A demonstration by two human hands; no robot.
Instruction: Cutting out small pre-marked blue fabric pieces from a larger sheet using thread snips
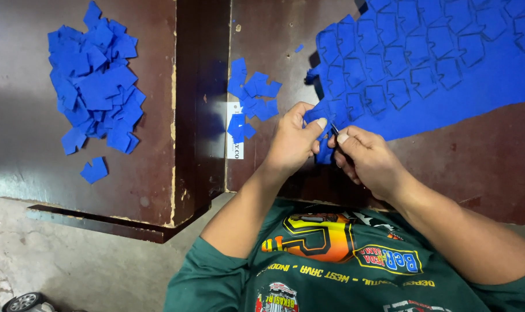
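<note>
Item: blue foam sheet, die-cut, upper right of frame, its near edge at my hands.
Risk: I judge a tab may tear unevenly if pulled skew, or loose pieces slip into the table gap.
Left hand: pinched shut on the sheet's edge.
Right hand: pinched on a blue piece, a thin dark tool seemingly between fingers.
</note>
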